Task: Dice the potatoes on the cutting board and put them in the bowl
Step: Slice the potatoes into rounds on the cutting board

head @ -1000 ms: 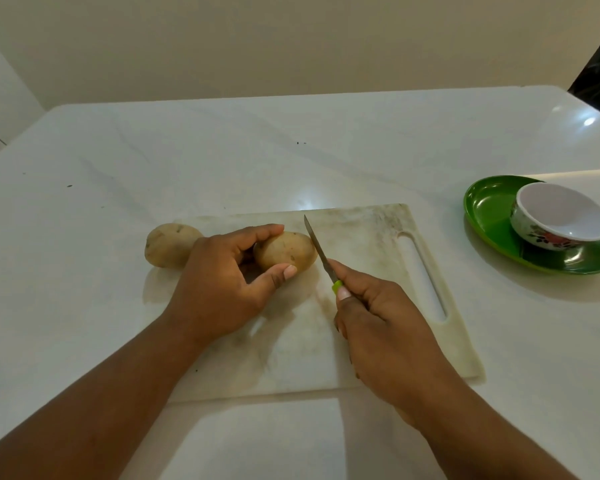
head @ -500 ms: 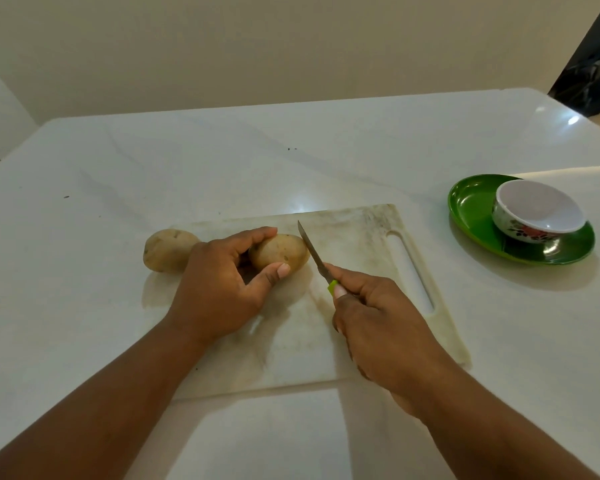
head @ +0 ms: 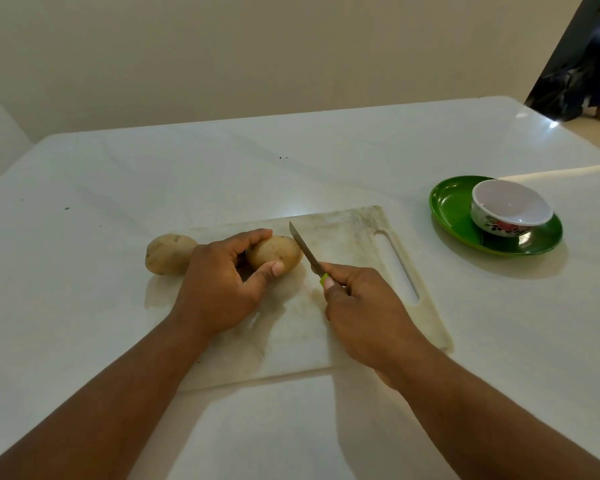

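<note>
White board point(head: 343, 327) lies on the tabletop point(head: 84, 271). On the board, the left hand point(head: 219, 289) curls its fingers point(head: 253, 235) around a potato point(head: 274, 252). The right hand point(head: 364, 306) grips a knife point(head: 305, 249), blade touching that potato. Another potato point(head: 168, 252) sits at the board's left edge. Right of the board, a bowl point(head: 511, 206) stands on a green plate point(head: 451, 209).

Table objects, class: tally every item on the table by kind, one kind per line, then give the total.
potatoes: 2
knife: 1
cutting board: 1
bowl: 1
green plate: 1
Total: 6
</note>
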`<action>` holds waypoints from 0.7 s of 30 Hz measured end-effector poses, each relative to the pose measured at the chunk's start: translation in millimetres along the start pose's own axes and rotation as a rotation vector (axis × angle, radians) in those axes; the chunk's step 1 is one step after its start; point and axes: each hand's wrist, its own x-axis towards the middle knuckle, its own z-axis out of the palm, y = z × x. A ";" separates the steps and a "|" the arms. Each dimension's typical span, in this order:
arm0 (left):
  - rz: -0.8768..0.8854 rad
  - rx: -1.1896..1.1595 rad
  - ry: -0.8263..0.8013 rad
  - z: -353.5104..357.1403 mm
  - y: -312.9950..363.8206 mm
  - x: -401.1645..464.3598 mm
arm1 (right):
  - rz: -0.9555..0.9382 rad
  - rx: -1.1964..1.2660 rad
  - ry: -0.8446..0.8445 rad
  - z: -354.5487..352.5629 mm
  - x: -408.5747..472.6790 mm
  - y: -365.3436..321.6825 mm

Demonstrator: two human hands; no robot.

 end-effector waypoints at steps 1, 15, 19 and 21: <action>0.003 0.007 0.000 0.2 0.0 -0.2 | 0.001 -0.053 0.026 1.5 3.7 0.5; 0.060 0.116 0.021 0.9 1.7 -0.9 | 0.041 -0.640 0.012 20.6 23.4 -21.2; 0.054 0.101 0.024 1.2 2.9 -1.4 | 0.099 -0.725 -0.048 12.1 13.6 -31.3; 0.051 0.088 0.014 0.4 2.8 -0.8 | 0.112 -0.743 -0.050 12.8 14.3 -36.0</action>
